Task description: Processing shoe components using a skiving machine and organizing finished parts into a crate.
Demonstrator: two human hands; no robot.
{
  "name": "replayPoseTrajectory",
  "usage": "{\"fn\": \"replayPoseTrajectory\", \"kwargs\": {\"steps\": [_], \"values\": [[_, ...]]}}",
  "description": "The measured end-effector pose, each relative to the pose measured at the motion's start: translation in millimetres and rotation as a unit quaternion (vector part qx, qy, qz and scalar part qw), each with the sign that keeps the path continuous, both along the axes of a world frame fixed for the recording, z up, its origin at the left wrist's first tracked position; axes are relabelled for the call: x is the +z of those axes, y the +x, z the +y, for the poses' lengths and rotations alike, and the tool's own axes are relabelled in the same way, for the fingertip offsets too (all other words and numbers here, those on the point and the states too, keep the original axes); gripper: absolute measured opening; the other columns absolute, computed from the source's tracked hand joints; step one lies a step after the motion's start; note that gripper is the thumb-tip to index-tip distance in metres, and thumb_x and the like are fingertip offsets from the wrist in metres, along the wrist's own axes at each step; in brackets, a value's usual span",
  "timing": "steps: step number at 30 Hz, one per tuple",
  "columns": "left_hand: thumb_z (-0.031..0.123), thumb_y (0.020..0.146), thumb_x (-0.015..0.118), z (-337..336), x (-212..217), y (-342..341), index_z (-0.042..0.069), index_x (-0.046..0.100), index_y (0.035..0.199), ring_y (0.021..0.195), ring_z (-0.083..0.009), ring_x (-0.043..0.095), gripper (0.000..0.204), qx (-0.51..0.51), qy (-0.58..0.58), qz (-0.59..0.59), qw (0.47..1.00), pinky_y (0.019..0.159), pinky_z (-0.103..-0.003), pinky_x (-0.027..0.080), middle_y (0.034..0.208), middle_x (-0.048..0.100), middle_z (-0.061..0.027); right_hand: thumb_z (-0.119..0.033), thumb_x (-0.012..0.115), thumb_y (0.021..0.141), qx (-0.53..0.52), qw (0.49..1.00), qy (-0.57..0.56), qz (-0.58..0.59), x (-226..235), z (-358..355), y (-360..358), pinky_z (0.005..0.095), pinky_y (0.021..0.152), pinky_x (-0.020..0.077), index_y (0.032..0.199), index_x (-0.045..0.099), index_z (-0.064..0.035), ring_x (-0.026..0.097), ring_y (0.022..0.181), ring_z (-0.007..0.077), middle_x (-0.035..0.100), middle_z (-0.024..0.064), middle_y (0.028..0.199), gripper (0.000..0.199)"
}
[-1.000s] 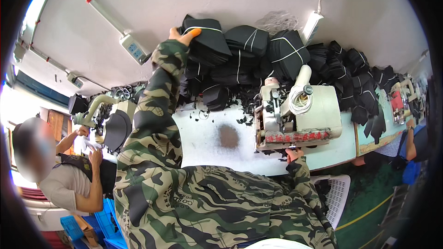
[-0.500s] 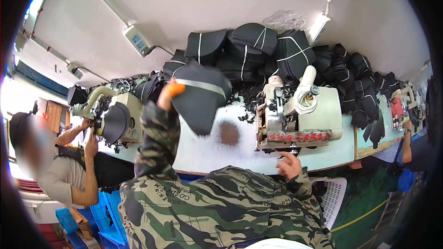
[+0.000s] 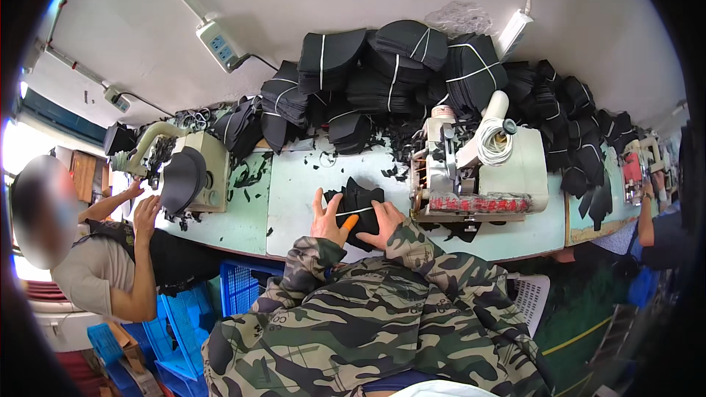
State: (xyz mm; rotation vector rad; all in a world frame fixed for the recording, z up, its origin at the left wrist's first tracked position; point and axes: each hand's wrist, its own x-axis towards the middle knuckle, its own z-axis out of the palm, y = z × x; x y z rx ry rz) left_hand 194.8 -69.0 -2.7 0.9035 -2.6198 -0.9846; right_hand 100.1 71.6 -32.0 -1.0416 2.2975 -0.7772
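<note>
In front of me on the white table lies a bundle of black fabric pieces [image 3: 361, 198], with a thin white tie across it. My left hand [image 3: 329, 222] grips its left side, fingers spread along the edge, and an orange cover is on the thumb. On the opposite side my right hand [image 3: 385, 225] holds the bundle, its thumb toward the middle. Part of the bundle is hidden under both hands. A cream sewing machine [image 3: 507, 176] with a coil of white cord stands to the right of my right hand.
Tied stacks of black pieces [image 3: 333, 62] are heaped along the wall. Black scraps [image 3: 250, 176] litter the table [image 3: 294, 198]. At left a co-worker [image 3: 110, 272] sits at another sewing machine [image 3: 213, 169]. Blue crates [image 3: 173, 338] and a white basket [image 3: 531, 301] stand below the table.
My left hand has come down from mid-air with the black bundle, which now rests on the table. My right hand has moved left from the table's front edge and taken hold of it.
</note>
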Motion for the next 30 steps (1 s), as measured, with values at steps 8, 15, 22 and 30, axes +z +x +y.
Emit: {"fn": "replayPoseTrajectory", "kwargs": {"steps": [8, 15, 22, 30], "values": [[0.018, 0.075, 0.063, 6, 11, -36, 0.008, 0.057, 0.080, 0.075, -0.0312, 0.058, 0.013, -0.153, -0.116, -0.092, 0.977, 0.062, -0.041, 0.046, 0.092, 0.053, -0.0105, -0.042, 0.077, 0.060, -0.045, 0.995, -0.092, 0.019, -9, 6, 4, 0.0436, 0.088, 0.0411, 0.129, 0.025, 0.0091, 0.049, 0.103, 0.0410, 0.046, 0.0291, 0.112, 0.100], [0.018, 0.078, 0.060, 13, 10, -70, 0.001, 0.061, 0.077, 0.064, -0.0283, 0.062, 0.018, -0.108, 0.264, -0.114, 0.952, 0.058, -0.037, 0.047, 0.064, 0.061, -0.0160, -0.040, 0.078, 0.056, -0.108, 0.982, -0.089, 0.131, 7, 11, 5, 0.0462, 0.089, 0.0392, 0.132, 0.019, 0.0061, 0.044, 0.108, 0.0416, 0.039, 0.0278, 0.120, 0.107], [0.017, 0.079, 0.061, -2, -22, -79, -0.001, 0.062, 0.077, 0.052, -0.0107, 0.053, 0.018, -0.100, 0.361, -0.073, 0.924, 0.050, -0.026, 0.043, 0.058, 0.058, -0.0053, -0.025, 0.078, 0.050, -0.133, 0.974, -0.091, 0.161, -15, -9, -4, 0.0458, 0.081, 0.0414, 0.132, 0.021, 0.0021, 0.044, 0.096, 0.0408, 0.037, 0.0210, 0.115, 0.104], [0.016, 0.078, 0.063, -78, -39, -69, 0.003, 0.064, 0.083, 0.059, -0.0171, 0.058, 0.014, -0.188, 0.183, -0.102, 0.959, 0.056, -0.029, 0.046, 0.065, 0.061, -0.0068, -0.025, 0.080, 0.051, -0.029, 0.992, 0.030, 0.117, 17, -10, -9, 0.0410, 0.082, 0.0438, 0.131, 0.028, -0.0050, 0.046, 0.098, 0.0335, 0.041, 0.0143, 0.110, 0.097]]}}
